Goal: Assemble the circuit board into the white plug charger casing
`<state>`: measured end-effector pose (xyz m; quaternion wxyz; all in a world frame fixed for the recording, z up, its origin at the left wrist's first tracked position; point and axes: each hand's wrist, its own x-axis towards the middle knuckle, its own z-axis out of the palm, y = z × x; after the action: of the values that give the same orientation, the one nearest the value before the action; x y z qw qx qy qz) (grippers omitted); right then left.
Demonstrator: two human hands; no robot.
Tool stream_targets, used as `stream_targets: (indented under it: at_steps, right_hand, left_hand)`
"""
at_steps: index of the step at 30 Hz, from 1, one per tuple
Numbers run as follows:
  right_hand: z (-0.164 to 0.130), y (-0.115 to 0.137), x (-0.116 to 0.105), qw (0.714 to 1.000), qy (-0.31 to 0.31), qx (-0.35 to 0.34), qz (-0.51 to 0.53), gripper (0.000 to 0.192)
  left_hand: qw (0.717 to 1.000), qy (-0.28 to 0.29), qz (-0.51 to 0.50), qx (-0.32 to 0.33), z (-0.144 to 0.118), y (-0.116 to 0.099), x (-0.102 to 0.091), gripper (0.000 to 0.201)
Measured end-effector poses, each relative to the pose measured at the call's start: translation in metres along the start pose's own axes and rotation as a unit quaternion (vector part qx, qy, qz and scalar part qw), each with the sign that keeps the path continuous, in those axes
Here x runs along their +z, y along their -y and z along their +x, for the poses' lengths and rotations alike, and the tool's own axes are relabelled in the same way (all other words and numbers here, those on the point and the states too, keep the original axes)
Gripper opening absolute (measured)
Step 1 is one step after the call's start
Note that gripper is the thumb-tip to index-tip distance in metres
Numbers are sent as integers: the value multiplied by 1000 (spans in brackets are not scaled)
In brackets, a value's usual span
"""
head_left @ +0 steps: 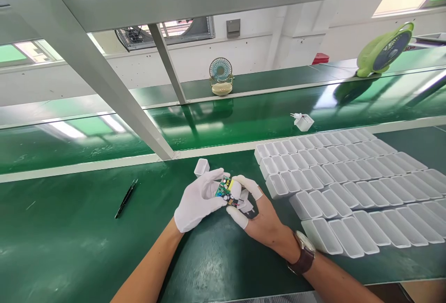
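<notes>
While both hands meet at the middle of the bench, the circuit board lies between them, just below the centre of the view. The left hand, in a white glove, reaches it from eight o'clock, thumb and fingers curled and pinching its left side. The right hand, bare but for white covers on thumb and forefinger, comes from four o'clock and pinches the board's right side. The component face points up toward the camera; the visible part runs longest from about eleven to five o'clock, though fingers hide its edges and the full long axis cannot be confirmed. A white plug piece sits under the right fingers, at four o'clock of the board; its contact with the palm cannot be told.

Just beside the left fingertips, at eleven o'clock, stands an open white case. Black tweezers lie well apart at nine o'clock, tips pointing to one o'clock. At three o'clock, rows of white casings stand open side upward. Farther out, a white plug unit rests at two o'clock on the green belt; a small fan stands at twelve.
</notes>
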<state>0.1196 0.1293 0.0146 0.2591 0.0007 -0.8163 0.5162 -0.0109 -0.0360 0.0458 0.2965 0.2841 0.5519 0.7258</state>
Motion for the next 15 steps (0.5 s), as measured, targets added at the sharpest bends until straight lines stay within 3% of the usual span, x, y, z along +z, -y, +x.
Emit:
stream_targets:
  at_steps: [5,9,12,15]
  right_hand:
    - [-1,-1,2,1000,-19,-5,17,63]
    - [-2,-4,5,998,-31,9,48,62]
    - [-3,-5,7,997,-39,31,62,62]
    - [-4,-5,7,997,-39,42,58,62]
  left_hand:
    - [1000,-12,27,-11,-1,0,3,68]
    - [986,-33,165,-6,-4,-10,6,66]
    - [945,-134,290,69,-2,-21,-4,52]
    - [871,-261,400,113,6,-27,-23,50]
